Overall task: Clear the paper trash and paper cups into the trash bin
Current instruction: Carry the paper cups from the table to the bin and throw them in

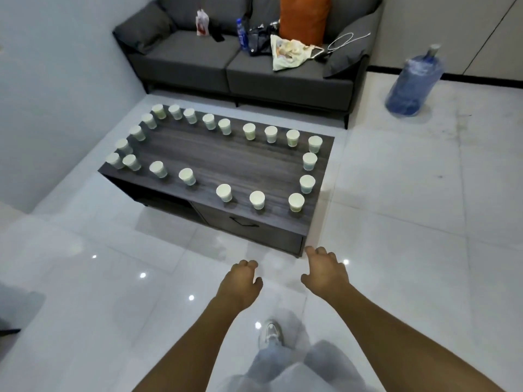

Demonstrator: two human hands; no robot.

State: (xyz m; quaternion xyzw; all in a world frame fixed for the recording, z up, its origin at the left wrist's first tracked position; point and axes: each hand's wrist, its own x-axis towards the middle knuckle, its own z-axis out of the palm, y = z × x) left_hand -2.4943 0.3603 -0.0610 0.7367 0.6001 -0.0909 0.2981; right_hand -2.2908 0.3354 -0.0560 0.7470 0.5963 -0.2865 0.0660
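Legs: pale trousers and one light sneaker (271, 333) at the bottom edge, above the glossy white tile floor (396, 222).
Left hand (240, 284): held out over the floor short of the table, palm down, fingers loosely curled, holding nothing.
Right hand (325, 271): held out a little farther forward, near the table's near right corner but apart from it, fingers relaxed and slightly bent, holding nothing.
Coffee table (226, 159): dark wood-grain top, low, with an open shelf on the near left and a drawer with a dark handle on the near right.
Paper cups (257, 200): pale cups standing upright in a ring around the edge of the tabletop, apart from one another, the middle of the top bare; whether anything is in them cannot be told.
Sofa (283, 77): dark grey, behind the table, with grey cushions at both ends.
On the sofa: an orange pillow (304, 18) upright against the back, a crumpled pale plastic bag (285, 52), a blue bottle (243, 35), a small white-and-red bag (202, 22), a white cable (348, 41).
Water jug (413, 83): large blue one, standing on the floor to the right of the sofa.
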